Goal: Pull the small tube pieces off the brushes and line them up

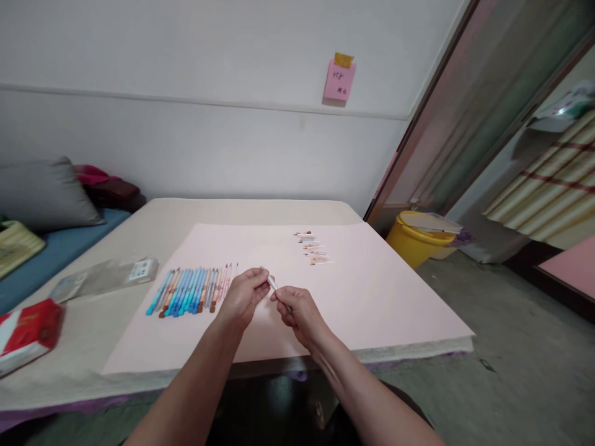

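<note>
A slim white pen (272, 283) is held between my two hands above the pink sheet. My left hand (243, 295) pinches its upper end with thumb and fingers. Lower down, the fingers of my right hand (300, 314) are closed around the other end, so part of the pen is hidden. Left of my left hand lies a row of pens (190, 290) in blue, brown, grey and pink, side by side with tips pointing away from me. Farther off to the right, several small pen-like pieces (313, 249) lie in a column; their details are too small to make out.
The pink sheet (372, 297) covers much of the table. On the left are a clear plastic bag (111, 277) and a red and white packet (32, 331). A cushion (46, 192) rests beyond them. A yellow bucket (409, 241) stands on the floor at right. A pink note (339, 80) hangs on the wall.
</note>
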Motion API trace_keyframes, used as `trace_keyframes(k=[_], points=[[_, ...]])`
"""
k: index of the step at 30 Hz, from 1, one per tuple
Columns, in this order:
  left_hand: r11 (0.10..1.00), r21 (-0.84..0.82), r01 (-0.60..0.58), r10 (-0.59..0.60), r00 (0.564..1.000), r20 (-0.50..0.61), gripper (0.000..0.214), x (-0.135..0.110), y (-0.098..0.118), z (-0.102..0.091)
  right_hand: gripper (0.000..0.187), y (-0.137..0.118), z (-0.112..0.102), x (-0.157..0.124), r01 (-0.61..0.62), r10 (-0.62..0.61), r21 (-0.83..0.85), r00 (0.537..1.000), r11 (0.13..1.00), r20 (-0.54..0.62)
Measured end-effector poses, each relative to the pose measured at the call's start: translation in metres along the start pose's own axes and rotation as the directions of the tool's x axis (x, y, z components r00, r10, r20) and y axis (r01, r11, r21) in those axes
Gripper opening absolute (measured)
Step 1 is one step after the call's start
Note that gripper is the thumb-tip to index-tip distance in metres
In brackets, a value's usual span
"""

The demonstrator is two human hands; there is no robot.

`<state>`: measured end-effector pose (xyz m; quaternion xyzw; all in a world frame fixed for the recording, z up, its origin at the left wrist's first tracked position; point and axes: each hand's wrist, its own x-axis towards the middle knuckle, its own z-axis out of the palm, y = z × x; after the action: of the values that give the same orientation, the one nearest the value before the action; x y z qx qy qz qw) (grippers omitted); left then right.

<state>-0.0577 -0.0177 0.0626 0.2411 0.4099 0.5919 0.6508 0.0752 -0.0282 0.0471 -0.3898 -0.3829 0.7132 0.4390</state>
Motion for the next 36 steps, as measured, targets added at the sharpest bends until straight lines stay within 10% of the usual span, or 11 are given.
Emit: trace_keyframes(k=[30, 36], points=[[0.986, 0.139, -0.091, 0.11, 0.985, -0.132, 0.025, -0.0016, -0.0058, 0.005, 0.017, 0.0014, 0.0005, 0.0021, -0.059, 0.06, -0.024, 0.998, 0.998, 0.02], [0.997, -0.024, 0.071, -0.068, 0.992, 0.108, 0.021, -0.0029, 0.0005, 0.0033, 0.021, -0.0036, -0.0011, 0.0018, -0.149, 0.135, 0.145, 0.985, 0.978, 0.104]])
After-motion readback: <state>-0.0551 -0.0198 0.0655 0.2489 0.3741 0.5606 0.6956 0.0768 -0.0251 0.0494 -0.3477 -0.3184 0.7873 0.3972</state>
